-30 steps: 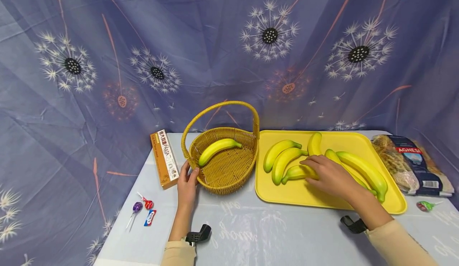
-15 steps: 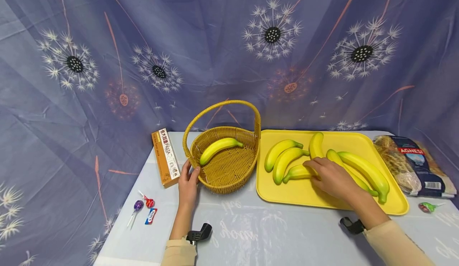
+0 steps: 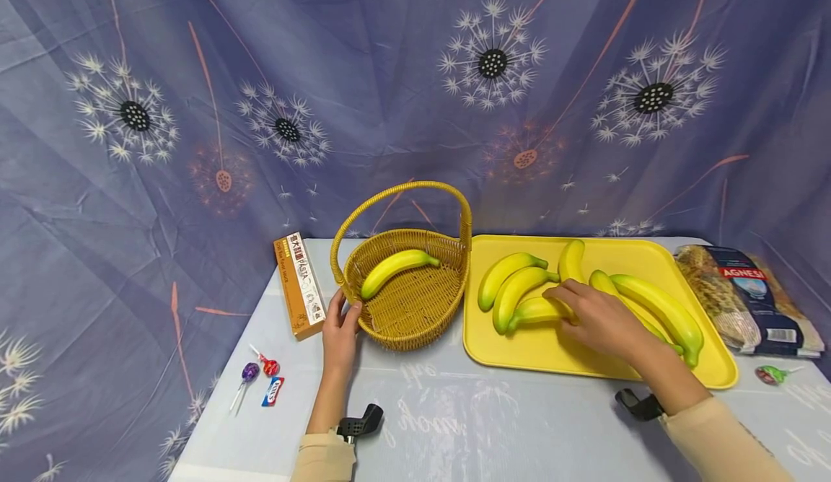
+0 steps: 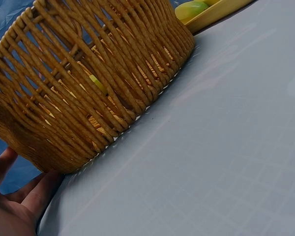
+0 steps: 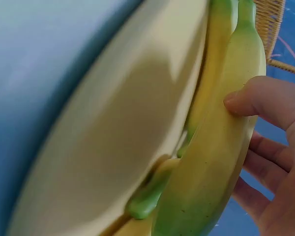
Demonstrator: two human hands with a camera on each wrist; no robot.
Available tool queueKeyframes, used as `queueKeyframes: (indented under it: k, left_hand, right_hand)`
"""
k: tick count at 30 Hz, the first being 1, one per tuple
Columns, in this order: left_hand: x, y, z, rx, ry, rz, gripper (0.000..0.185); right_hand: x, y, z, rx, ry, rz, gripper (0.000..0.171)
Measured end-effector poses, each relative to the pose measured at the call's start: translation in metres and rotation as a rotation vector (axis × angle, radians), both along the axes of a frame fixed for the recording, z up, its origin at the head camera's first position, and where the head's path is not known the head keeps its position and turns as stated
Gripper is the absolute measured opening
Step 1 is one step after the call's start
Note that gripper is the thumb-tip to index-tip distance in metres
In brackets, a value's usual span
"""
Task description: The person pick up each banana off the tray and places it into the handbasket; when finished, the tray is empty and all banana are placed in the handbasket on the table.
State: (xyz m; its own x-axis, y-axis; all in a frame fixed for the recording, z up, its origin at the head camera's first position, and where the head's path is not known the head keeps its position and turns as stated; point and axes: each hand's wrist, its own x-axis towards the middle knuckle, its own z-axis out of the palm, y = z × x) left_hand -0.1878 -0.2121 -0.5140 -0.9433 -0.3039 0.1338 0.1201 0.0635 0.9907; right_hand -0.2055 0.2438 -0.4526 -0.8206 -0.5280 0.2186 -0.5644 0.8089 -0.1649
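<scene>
On the yellow tray [image 3: 519, 356], my right hand [image 3: 600, 322] grips a banana [image 3: 537, 310] whose stem points left. In the right wrist view, the thumb [image 5: 241, 103] presses one side of this banana [image 5: 211, 147], with the fingers along its other side. More yellow bananas with green tips lie around it. My left hand [image 3: 340, 330] touches the left side of a wicker basket [image 3: 415, 334] with a tall hooped handle. Its thumb and fingers rest against the woven wall [image 4: 98, 88] low down in the left wrist view. One banana [image 3: 397, 271] lies inside the basket.
A pasta box [image 3: 300, 287] stands left of the basket. Nearer lie a purple lollipop [image 3: 249, 372], a red lollipop [image 3: 270, 367] and a small wrapped candy [image 3: 273, 391]. At right are an AGNESI pasta bag [image 3: 746, 298] and a green lollipop [image 3: 771, 374]. A patterned curtain [image 3: 389, 92] hangs behind.
The gripped banana's stem end has shifted slightly left, closer to the neighbouring banana, and my right hand has moved a little left with it. My left hand stays at the basket.
</scene>
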Motion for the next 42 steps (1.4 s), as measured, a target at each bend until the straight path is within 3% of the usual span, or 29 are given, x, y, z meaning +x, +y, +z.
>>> queueKeyframes:
  k: [7, 15, 19, 34, 42]
  left_hand:
    - [0.001, 0.002, 0.003, 0.007, -0.01, -0.015, 0.052]
    - [0.013, 0.005, 0.028, 0.024, -0.042, -0.033, 0.053]
    - [0.015, 0.008, 0.033, 0.017, -0.052, -0.036, 0.054]
    - [0.014, 0.005, 0.029, 0.023, -0.027, -0.014, 0.052]
    - [0.001, 0.0, 0.004, 0.03, 0.006, -0.005, 0.05]
  right_hand:
    - [-0.003, -0.013, 0.019, -0.005, 0.045, 0.041, 0.048]
    - [-0.012, -0.038, 0.036, 0.004, 0.049, 0.099, 0.044]
    - [-0.015, -0.047, 0.042, -0.004, 0.064, 0.135, 0.044]
    - [-0.032, -0.108, 0.079, 0.058, 0.083, 0.232, 0.054]
    - [-0.048, -0.139, 0.092, 0.052, 0.076, 0.261, 0.048]
